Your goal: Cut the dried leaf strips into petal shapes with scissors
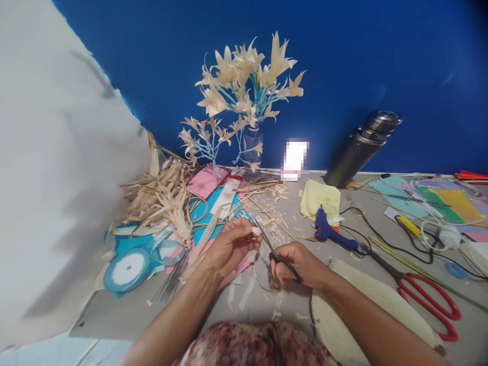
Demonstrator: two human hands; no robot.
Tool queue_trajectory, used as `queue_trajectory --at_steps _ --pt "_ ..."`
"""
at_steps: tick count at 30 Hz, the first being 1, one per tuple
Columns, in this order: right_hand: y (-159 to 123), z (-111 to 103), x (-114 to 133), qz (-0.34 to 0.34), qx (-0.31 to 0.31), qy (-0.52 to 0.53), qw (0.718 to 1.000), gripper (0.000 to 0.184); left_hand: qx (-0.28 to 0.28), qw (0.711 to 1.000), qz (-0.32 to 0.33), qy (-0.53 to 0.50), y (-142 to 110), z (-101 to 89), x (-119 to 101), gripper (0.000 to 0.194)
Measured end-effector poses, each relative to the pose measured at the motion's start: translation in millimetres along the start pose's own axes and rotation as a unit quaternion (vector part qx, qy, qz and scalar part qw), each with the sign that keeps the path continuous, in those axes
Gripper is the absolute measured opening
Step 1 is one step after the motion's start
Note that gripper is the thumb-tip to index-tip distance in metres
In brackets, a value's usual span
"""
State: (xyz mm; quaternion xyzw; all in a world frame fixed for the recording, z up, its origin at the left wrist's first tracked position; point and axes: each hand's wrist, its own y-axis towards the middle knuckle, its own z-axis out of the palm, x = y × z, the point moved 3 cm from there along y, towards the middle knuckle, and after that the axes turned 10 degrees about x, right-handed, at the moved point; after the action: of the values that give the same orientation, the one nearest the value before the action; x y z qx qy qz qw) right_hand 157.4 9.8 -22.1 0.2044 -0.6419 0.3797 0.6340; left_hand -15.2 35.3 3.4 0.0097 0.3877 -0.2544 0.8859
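My left hand (pixel 237 244) pinches a small pale strip (pixel 255 231), likely husk or paper, between thumb and fingers. Close beside it, my right hand (pixel 295 264) is closed round the black handles of a pair of scissors (pixel 271 245). The scissor blades point up and away, right by the pale strip; whether they touch it I cannot tell. Beneath both hands lie pale scraps (pixel 272 221) and pink paper (pixel 236 272). Beyond them, a bouquet of cream handmade flowers (pixel 247 76) on blue stems stands in a clear bottle (pixel 252 145).
Dried husks (pixel 160 188) pile up at the left, behind a roll of blue ribbon (pixel 127 269). A blue glue gun (pixel 335 234) with its cord lies to the right, near red-handled scissors (pixel 427 300). A dark flask (pixel 358 150) leans at the blue wall, left of colored sheets (pixel 455 203).
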Motion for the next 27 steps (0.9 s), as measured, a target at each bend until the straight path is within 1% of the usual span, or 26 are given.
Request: queue_trajectory --at_steps 7,10,16,20,24,27 --pt "0.4 -1.3 -2.8 0.003 0.002 -0.013 1.000 0.048 0.001 1.000 0.008 0.001 0.9 -2.3 0.1 0.016" --pt "-0.3 -2.0 -4.0 0.006 0.008 -0.014 1.000 0.045 0.003 1.000 0.008 0.017 0.9 -4.4 -0.9 0.016" --pt "-0.4 -1.1 -4.8 0.007 0.020 -0.030 0.999 0.051 0.006 0.998 0.018 0.053 0.3 -4.8 -5.9 0.017" --pt "-1.4 -0.1 -7.6 -0.001 0.022 -0.016 1.000 0.056 0.014 0.997 0.018 0.077 0.0 -3.9 -9.0 0.016" --pt "-2.2 -1.6 -11.0 0.006 0.027 -0.010 1.000 0.056 0.018 0.995 0.004 0.095 -0.1 -7.6 -11.1 0.015" --pt "-0.4 -4.7 -10.1 0.009 -0.004 0.004 1.000 0.054 0.010 0.997 0.001 0.074 0.4 -10.8 -9.7 0.018"
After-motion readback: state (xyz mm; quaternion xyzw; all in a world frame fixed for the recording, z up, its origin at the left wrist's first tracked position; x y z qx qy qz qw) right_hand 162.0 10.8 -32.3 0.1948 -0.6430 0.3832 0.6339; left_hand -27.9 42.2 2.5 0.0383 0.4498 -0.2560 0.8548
